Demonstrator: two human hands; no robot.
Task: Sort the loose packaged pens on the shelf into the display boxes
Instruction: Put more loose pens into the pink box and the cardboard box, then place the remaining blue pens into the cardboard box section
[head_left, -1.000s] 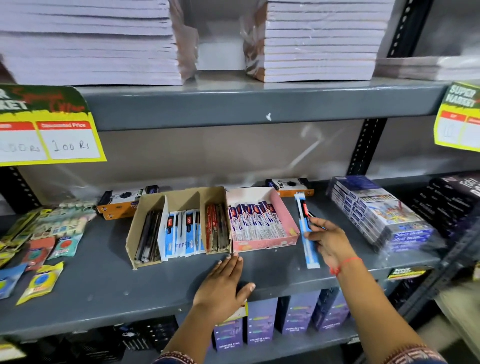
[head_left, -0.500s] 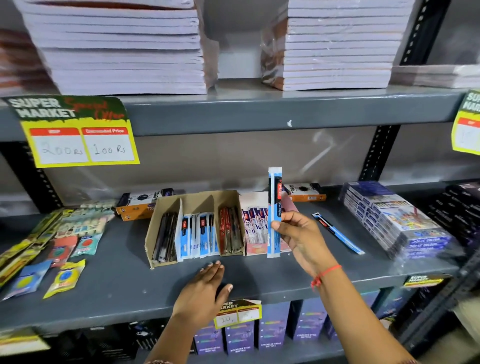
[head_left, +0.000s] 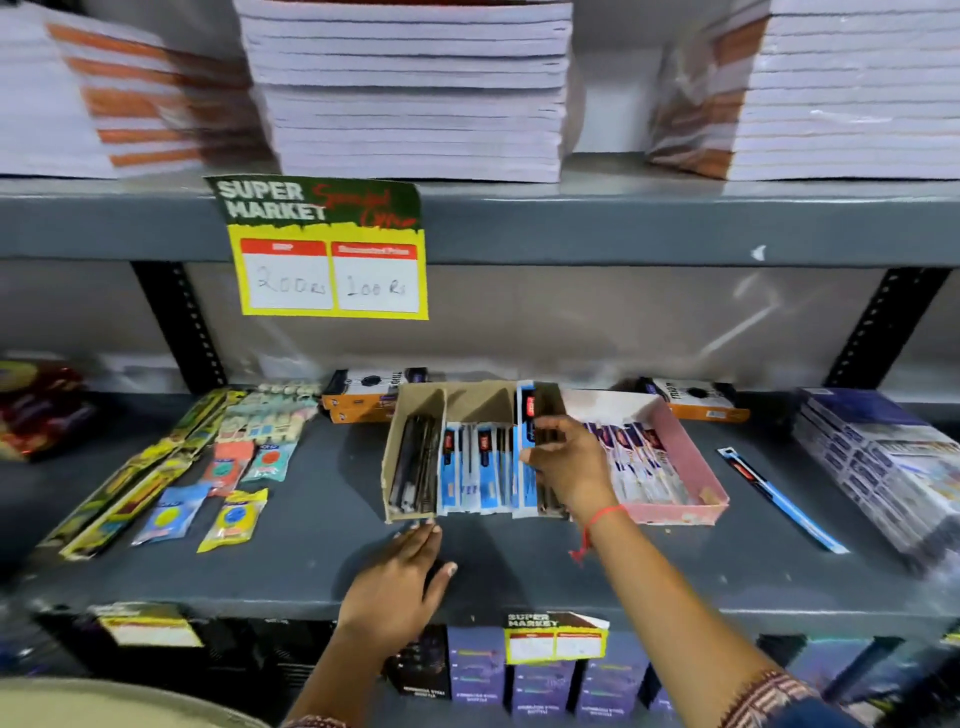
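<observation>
A brown cardboard display box (head_left: 410, 410) with divided slots stands on the grey shelf (head_left: 322, 545), holding dark pens on the left and blue-white packaged pens (head_left: 478, 467) in the middle. My right hand (head_left: 569, 467) grips a blue packaged pen (head_left: 525, 415) and holds it inside the box's middle slot. A pink display box (head_left: 696, 467) with purple-white pen packs sits to the right. One loose blue packaged pen (head_left: 779, 499) lies on the shelf further right. My left hand (head_left: 400, 587) rests flat on the shelf, fingertips at the brown box's front.
Eraser and pencil packs (head_left: 171, 467) lie spread on the shelf's left. Orange-black boxes (head_left: 363, 400) sit behind the display boxes. Wrapped stacks (head_left: 878, 457) stand at the right. Notebook piles (head_left: 410, 88) fill the upper shelf, with a yellow price sign (head_left: 332, 275) hanging below.
My right hand carried the blue packaged pen leftward from in front of the pink box into the brown box's middle slot. The view shifted left. My left hand stayed on the shelf.
</observation>
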